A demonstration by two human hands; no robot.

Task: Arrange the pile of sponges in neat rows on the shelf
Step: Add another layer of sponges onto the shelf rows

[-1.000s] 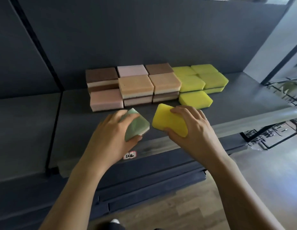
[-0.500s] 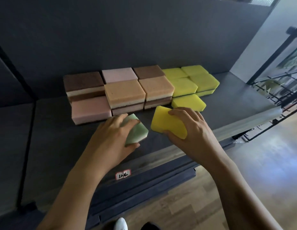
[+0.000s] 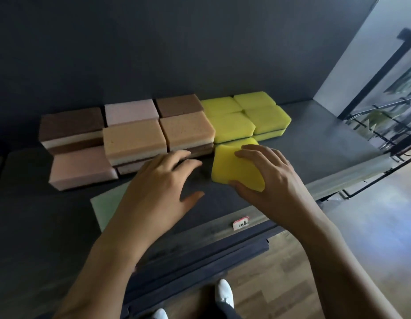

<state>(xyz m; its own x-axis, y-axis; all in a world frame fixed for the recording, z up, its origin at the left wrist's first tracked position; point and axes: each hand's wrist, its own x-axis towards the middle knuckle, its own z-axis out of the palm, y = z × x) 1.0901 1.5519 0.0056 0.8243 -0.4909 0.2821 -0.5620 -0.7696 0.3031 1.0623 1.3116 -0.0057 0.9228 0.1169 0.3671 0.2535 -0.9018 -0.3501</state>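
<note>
Most of the sponges already stand in rows at the far side of the shelf, against the dark back wall. On the left is the block of brown, pink and tan sponges, stacked in layers and set side by side. One pink sponge lies at the near left corner of this block, a single layer only. To the right of the block, touching it, is the group of yellow sponges, also in rows; the far right stack shows two layers.

Two sponges are not yet in place. The right hand grips a yellow sponge between the fingers on its far edge and the thumb on its near edge. This sponge is tilted and sits just in front of the yellow rows, over another yellow sponge of which only a thin strip shows. The left hand is open with spread fingers and holds nothing; it hovers near the front of the tan stack. Under its forearm a pale green sponge lies flat on the shelf, apart from the rows and half hidden.

So the task looks close to its end: the yellow sponge must probably go down in its row, and the green one must find a place
</note>
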